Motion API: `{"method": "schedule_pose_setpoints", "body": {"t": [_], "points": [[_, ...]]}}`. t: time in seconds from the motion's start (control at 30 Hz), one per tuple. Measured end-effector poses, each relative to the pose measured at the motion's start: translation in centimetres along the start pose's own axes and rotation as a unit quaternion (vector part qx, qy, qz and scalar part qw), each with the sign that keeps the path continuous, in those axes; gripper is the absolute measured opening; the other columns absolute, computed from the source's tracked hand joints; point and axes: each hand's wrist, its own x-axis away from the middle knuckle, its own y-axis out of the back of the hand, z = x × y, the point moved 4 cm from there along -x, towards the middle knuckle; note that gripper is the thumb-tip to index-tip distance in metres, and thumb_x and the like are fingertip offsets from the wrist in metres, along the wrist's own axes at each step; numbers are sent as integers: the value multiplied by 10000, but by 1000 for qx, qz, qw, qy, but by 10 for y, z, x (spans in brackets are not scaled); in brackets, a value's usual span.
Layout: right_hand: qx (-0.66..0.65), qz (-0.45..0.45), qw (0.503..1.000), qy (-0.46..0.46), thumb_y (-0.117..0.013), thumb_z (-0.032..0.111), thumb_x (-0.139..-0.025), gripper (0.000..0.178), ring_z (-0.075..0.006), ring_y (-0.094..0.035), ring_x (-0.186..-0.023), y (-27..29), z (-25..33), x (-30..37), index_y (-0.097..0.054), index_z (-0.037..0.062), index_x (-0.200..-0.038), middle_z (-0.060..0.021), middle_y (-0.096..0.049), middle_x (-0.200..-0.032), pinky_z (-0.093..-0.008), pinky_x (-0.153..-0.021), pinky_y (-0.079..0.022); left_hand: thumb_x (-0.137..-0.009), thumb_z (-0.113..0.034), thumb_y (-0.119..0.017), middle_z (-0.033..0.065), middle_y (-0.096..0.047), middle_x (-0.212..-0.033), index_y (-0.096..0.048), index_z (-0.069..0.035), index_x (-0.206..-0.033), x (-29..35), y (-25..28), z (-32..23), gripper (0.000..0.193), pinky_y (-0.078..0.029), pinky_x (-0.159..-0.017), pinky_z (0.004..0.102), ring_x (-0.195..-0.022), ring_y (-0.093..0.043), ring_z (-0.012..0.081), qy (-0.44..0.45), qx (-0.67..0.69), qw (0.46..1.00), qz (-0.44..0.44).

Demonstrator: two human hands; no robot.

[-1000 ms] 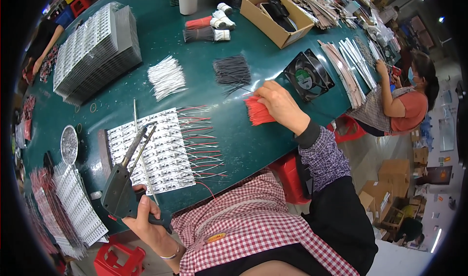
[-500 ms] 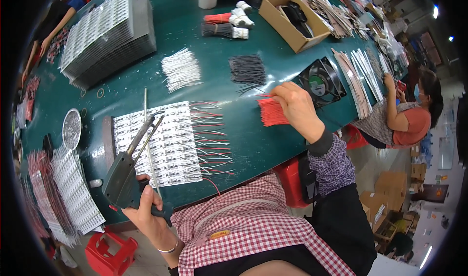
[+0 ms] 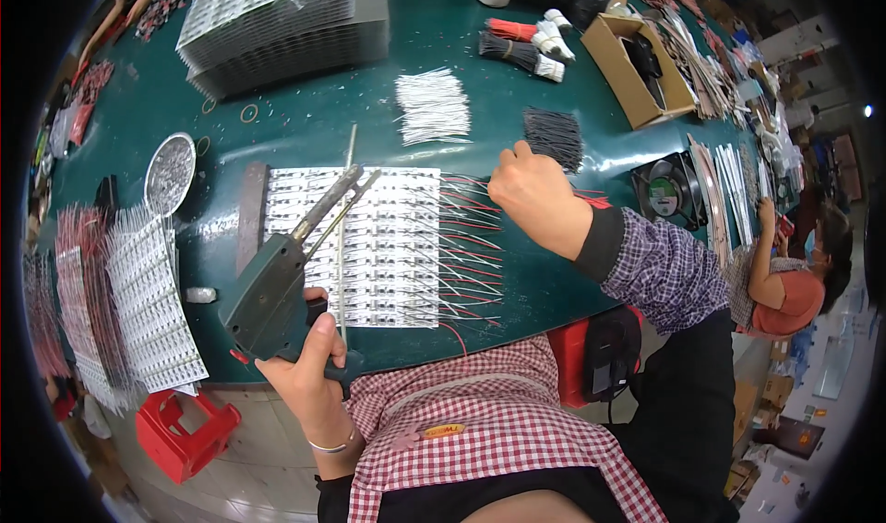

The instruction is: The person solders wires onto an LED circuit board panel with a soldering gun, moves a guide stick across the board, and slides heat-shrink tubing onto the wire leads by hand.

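Note:
My left hand is wrapped round the handle of a dark green soldering gun. Its metal tip and thin feed tube reach over a white panel of small circuit strips. Red, white and black wires stick out from the panel's right edge. At the top of these wires, my right hand is closed in a pinch; a thin red wire shows by the fingertips. Behind that hand, the pile of red wires is mostly hidden. Black wires and white wires lie beyond.
A tall stack of panels stands at the back left. At left are a round dish and wired panels. A black fan, a cardboard box and a seated person are on the right. A red stool stands below.
My right hand has moved left from the red wire pile to the panel's wire ends. The view has shifted, so the table's things appear farther right. My left hand still holds the soldering gun.

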Motion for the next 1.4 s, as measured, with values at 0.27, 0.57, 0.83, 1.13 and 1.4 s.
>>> {"method": "schedule_pose_setpoints", "body": {"t": [0.27, 0.57, 0.83, 1.13, 1.4], "points": [[-154, -30, 986, -60, -612, -34, -681, 191, -272, -566, -878, 18, -3, -19, -633, 27, -860, -89, -553, -860, -353, -736, -509, -783, 75, -630, 189, -635, -991, -521, 73, -1201, -11, 23, 9, 432, -351, -400, 232, -482, -468, 115, 22, -24, 999, -30], [-59, -65, 996, 24, -671, 33, -624, 40, -240, -584, -820, 20, 20, -57, -658, 45, -660, -93, -590, -766, -310, -639, -516, -786, 70, -685, 148, -644, -990, -545, 51, -1197, -22, 22, 6, 434, -400, -422, 224, -535, -527, 97, 50, -16, 998, -24], [-23, -14, 999, 43, -682, 46, -603, 82, -233, -581, -826, 7, 26, -71, -686, 62, -683, -93, -593, -762, -298, -624, -508, -788, 84, -678, 132, -655, -996, -569, 54, -1166, -23, 19, 8, 395, -422, -437, 225, -560, -554, 101, 62, -35, 997, -7], [-342, -175, 922, -45, -579, -67, -714, 233, -254, -561, -873, -9, 47, -50, -646, 16, -922, -75, -560, -889, -350, -697, -504, -779, 106, -649, 174, -642, -1052, -520, 61, -1227, -26, 10, 24, 468, -410, -424, 224, -536, -542, 117, 100, -53, 994, 11], [-355, -194, 913, -51, -609, -57, -708, 313, -252, -568, -877, -18, 55, -43, -650, -6, -1014, -95, -571, -934, -342, -700, -511, -784, 122, -660, 121, -665, -988, -576, 51, -1164, -26, 11, 41, 396, -425, -442, 213, -533, -537, 88, 31, -151, 987, 54]]}}
